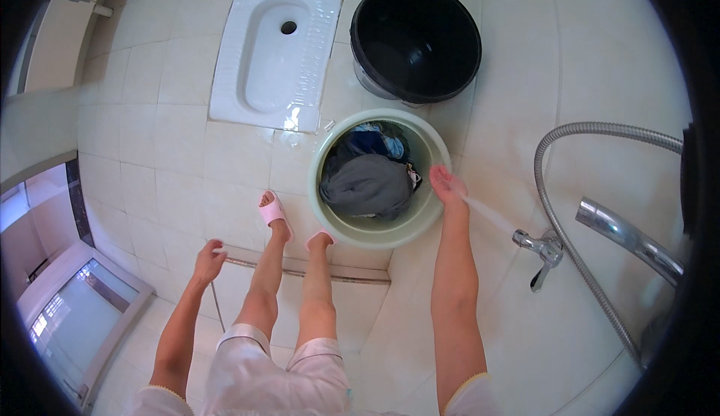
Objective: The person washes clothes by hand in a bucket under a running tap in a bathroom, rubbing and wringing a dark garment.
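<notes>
A pale green plastic tub [388, 241] stands on the tiled floor before me, with wet clothes in water inside it. A dark grey garment [368, 185] lies uppermost, and blue cloth [374, 141] shows behind it. Over the tub's right rim, my right hand [447, 184] is held in a stream of water [489, 213] from a chrome wall tap [539, 247]. It holds no object that I can see. Out to the left, my left hand [210, 261] hangs in the air with its fingers loosely curled and apart, holding nothing.
A large black basin [416, 39] stands beyond the tub. Left of it, a white squat toilet [275, 58] is set into the floor. A metal shower hose [543, 174] and a chrome pipe [624, 239] are along the right wall. A low tiled step edge [304, 269] crosses behind my feet.
</notes>
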Demonstrator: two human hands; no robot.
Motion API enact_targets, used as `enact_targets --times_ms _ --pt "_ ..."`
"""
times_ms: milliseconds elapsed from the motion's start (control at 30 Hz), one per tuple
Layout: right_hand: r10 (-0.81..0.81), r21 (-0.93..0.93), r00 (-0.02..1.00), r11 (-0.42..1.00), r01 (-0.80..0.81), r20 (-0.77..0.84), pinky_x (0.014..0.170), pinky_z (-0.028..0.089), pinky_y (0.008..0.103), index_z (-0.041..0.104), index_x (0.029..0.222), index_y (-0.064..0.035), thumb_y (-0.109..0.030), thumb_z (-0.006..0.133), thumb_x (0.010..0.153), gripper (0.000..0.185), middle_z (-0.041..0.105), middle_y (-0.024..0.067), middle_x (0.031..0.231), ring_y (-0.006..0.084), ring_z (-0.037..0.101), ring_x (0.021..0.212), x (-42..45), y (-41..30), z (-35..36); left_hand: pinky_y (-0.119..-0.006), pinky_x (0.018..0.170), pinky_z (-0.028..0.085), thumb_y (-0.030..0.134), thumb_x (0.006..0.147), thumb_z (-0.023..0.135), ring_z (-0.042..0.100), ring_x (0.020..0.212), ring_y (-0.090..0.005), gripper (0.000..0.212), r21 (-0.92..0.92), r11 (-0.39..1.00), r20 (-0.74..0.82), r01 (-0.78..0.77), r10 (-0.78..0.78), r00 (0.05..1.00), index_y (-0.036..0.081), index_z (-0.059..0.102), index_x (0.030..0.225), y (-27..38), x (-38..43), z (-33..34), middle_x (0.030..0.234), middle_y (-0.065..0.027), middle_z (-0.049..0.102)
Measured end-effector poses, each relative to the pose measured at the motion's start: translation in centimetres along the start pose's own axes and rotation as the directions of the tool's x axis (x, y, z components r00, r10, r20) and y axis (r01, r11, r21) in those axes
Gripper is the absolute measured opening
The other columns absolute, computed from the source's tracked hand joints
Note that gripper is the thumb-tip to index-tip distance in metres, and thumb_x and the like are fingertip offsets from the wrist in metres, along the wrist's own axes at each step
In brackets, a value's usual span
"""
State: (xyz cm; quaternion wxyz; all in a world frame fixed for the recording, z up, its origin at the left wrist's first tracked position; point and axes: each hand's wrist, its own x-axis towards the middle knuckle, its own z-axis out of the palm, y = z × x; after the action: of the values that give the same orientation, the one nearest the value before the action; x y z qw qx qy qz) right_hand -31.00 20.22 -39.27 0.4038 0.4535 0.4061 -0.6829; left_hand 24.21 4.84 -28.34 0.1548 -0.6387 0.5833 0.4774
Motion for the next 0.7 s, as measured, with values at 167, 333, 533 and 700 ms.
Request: enact_targets --times_ms 167,333,533,700 --pt "0.236 -0.365 0.800 0.931 -0.022 0.552 0.092 0.026 0.0457 0.037 0.108 0.0049 -0.013 0.038 0.079 0.034 0.039 0.0179 0.112 0.0277 0.032 0.109 -2.2 3.1 4.4 -0.026 0.063 0.043 0.009 0.070 0.052 0.053 0.071 -0.0162 0.030 -0.044 0.985 -0.025 0.168 -0.170 0.985 0.000 0.046 0.099 -3.8 -2.9 -3.1 0.092 -0.0101 0.054" --pt "-0.003 -0.288 0.966 0.954 0.081 0.260 0.093 0.027 0.0417 0.037 0.107 0.0064 -0.011 0.038 0.079 0.033 0.037 0.0181 0.114 0.0281 0.033 0.110 -0.9 2.2 2.2 -0.026 0.065 0.043 0.010 0.071 0.053 0.055 0.075 -0.0170 0.028 -0.063 0.981 0.049 0.185 -0.183 0.982 0.000 0.047 0.096 -5.4 -4.9 -2.3 0.091 -0.0107 0.055" --pt "0.006 -0.047 0.918 0.999 0.014 0.396 0.091 0.031 0.0409 0.040 0.105 0.0062 -0.007 0.039 0.078 0.030 0.041 0.0194 0.112 0.0296 0.037 0.107 -0.3 5.0 4.2 -0.025 0.062 0.043 0.010 0.074 0.050 0.054 0.072 -0.0144 0.024 -0.149 0.968 0.180 0.202 -0.174 0.968 0.000 0.048 0.096 -5.7 -5.3 -1.1 0.086 -0.0091 0.055" --pt "0.138 -0.280 0.946 0.959 -0.053 0.294 0.091 0.031 0.0416 0.038 0.107 0.0080 -0.006 0.037 0.079 0.032 0.041 0.0208 0.110 0.0315 0.037 0.106 0.1 8.0 3.0 -0.025 0.064 0.043 0.010 0.076 0.047 0.054 0.074 -0.0142 0.022 -0.274 0.936 0.206 0.220 -0.167 0.964 0.000 0.048 0.095 -3.5 -5.7 -1.8 0.085 -0.0081 0.054"
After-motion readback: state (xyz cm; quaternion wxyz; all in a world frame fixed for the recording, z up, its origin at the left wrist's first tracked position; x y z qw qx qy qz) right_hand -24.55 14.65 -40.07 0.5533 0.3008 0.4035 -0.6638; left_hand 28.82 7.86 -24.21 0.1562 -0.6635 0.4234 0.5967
